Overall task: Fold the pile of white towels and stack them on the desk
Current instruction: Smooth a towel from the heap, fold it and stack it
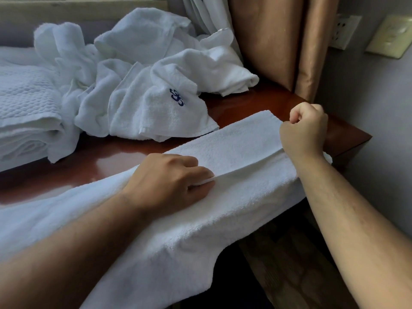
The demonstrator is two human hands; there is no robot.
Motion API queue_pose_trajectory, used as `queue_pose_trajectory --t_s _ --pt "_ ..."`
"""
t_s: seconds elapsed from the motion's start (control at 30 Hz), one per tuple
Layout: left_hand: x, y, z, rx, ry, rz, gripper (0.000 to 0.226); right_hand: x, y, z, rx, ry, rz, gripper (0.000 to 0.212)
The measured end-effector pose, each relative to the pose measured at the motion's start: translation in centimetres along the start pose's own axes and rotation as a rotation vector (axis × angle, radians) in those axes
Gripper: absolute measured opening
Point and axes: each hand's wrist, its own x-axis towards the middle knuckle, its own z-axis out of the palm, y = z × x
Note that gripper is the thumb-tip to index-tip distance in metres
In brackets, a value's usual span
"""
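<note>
My left hand (171, 179) pinches towel (234, 152) fold edge; right hand (304, 130) clenched on far end, w/ towel along desk (245, 103) front edge. Risk: overhang wt drags it off if grip slackens

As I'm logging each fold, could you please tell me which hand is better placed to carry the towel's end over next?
Probably the right hand: it pinches the towel's end corner, while the left hand holds mid-towel.

One desk (234, 110); one white towel (234, 152) spread along its front edge; one heap of unfolded towels (138, 70), individual number indeterminate; one folded stack (24, 112); two hands, left hand (169, 181) and right hand (305, 130); one wall socket (344, 32); one switch plate (392, 36).
</note>
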Motion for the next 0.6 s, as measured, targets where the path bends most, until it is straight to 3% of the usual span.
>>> queue_pose_trajectory --t_s 0.1,0.2,0.27,0.37,0.6 --pt "0.0 0.0 0.0 0.002 -0.005 0.015 0.019 -0.1 -0.1 0.0 -0.021 0.028 0.074 0.029" --pt "-0.1 -0.1 0.0 0.005 -0.002 0.027 0.017 -0.2 -0.6 0.0 0.031 0.057 -0.046 0.029" --pt "-0.1 -0.1 0.1 0.016 -0.002 0.032 0.018 -0.3 -0.6 0.3 0.039 -0.113 -0.176 0.023" --pt "-0.2 -0.1 0.1 0.028 -0.02 0.022 0.021 -0.8 -0.7 1.0 -0.09 -0.375 -0.195 0.011" --pt "-0.2 0.4 0.0 0.071 -0.101 -0.082 0.039 0.5 -4.2 1.8 -0.581 -0.646 -0.105 0.017"
